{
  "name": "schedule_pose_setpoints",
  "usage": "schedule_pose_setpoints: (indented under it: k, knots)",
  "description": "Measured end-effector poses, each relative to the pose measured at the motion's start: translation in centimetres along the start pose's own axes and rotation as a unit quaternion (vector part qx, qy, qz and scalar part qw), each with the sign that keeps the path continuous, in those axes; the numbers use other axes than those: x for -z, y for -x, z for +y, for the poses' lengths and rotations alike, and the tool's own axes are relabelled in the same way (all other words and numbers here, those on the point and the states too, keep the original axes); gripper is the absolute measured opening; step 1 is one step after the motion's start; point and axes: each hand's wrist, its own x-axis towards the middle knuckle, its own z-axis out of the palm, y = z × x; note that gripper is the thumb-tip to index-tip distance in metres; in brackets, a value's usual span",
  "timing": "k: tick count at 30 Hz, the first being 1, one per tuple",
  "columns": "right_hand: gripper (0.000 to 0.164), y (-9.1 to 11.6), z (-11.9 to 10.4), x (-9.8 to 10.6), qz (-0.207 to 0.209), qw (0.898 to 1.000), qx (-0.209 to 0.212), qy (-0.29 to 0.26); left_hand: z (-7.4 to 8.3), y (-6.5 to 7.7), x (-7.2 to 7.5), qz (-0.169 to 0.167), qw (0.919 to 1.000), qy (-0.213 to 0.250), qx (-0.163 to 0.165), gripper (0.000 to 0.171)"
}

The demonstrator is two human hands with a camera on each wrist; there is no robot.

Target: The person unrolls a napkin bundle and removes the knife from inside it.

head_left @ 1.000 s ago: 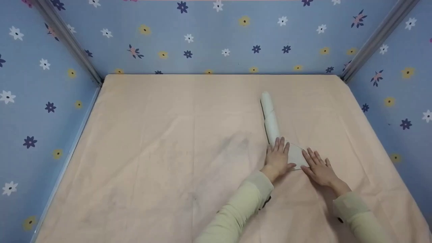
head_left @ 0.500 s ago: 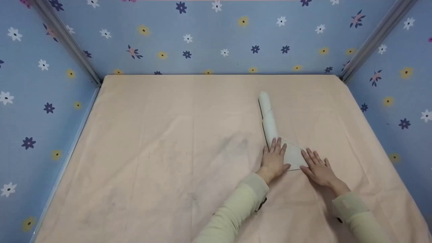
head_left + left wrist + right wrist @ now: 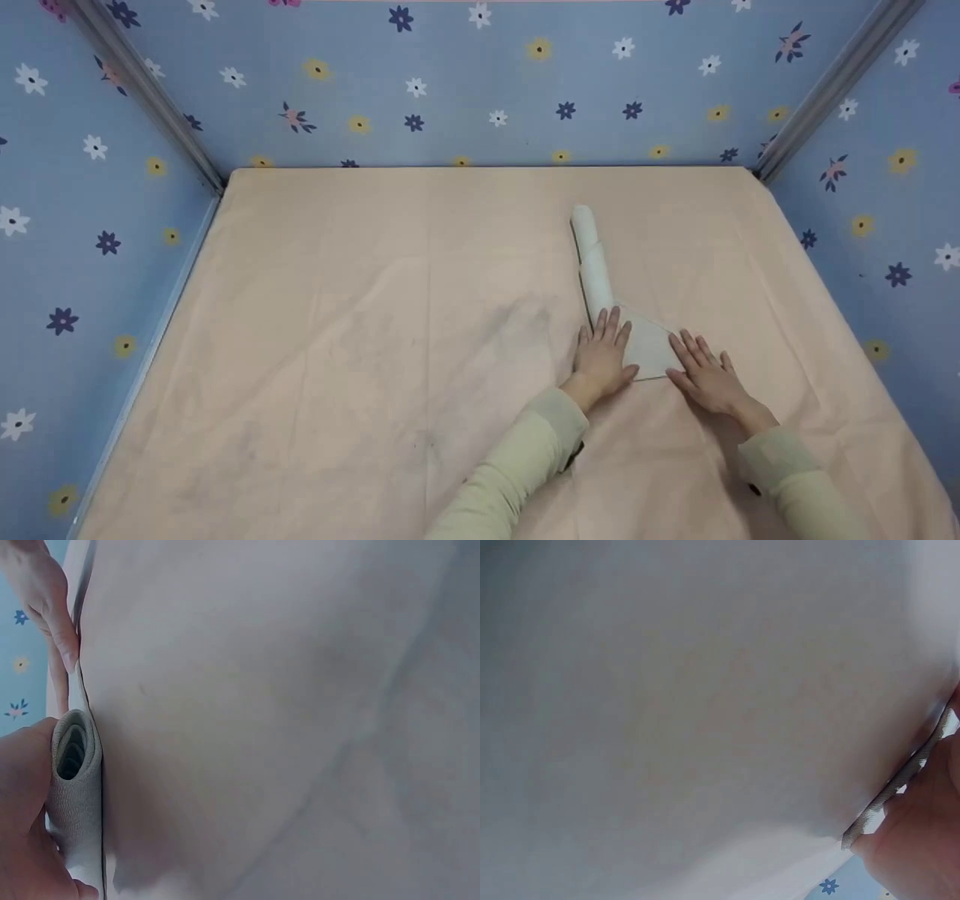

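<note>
A pale grey-green cloth (image 3: 596, 277) lies partly rolled on the right half of the table. Its roll points away towards the back, while a flat part (image 3: 649, 349) spreads between the two hands. My left hand (image 3: 602, 361) rests on the near end of the roll with its fingers extended. In the left wrist view, the open end of the roll (image 3: 76, 750) shows spiral layers beside that hand. The right hand (image 3: 709, 376) presses on the right edge of the flat part, fingers straight. Seen from the right wrist, the cloth's thin edge (image 3: 892, 787) runs under the fingers.
A peach-coloured sheet (image 3: 322, 315) with creases and a few dark smudges covers the table. Blue flowered panels (image 3: 457, 82) rise at the back and both sides, joined by grey corner posts (image 3: 840, 90).
The left hand has slid left along with the roll, so more flat cloth shows between the hands. The right hand has stayed nearly in place.
</note>
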Motion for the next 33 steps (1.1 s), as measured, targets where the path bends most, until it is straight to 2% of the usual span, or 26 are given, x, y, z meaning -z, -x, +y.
schedule_pose_setpoints:
  k: [9, 33]
  knots:
    - [0.063, -0.1, 0.0, 0.1, -0.005, 1.000, 0.000, 0.001, -0.7, 0.3, 0.0, -0.002, 1.0000, -0.001, -0.002, 0.069]
    - [0.062, 0.0, -0.1, 0.0, -0.004, 1.000, -0.001, 0.004, -2.3, 1.2, 0.3, -0.019, 0.9985, 0.051, -0.004, 0.070]
